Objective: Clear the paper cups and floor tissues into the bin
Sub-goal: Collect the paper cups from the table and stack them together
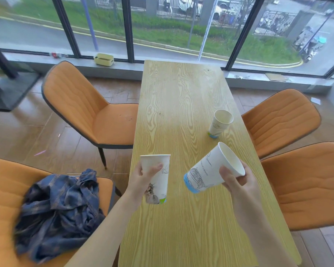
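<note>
My left hand [143, 178] grips an upright white paper cup [160, 164] with a green base, held above the table's left edge. My right hand [237, 178] holds a second white paper cup [204, 172] with a blue base, tilted so its mouth points up and to the right. A third paper cup [219, 123] stands by itself on the wooden table [177, 97], farther back near the right edge. No bin and no floor tissues are in view.
Orange chairs flank the table: one at far left [89, 105], one near left [4, 189] carrying a crumpled blue plaid cloth [60, 211], two on the right [281, 116] [307, 180]. A pale yellow box [104, 59] sits on the window sill.
</note>
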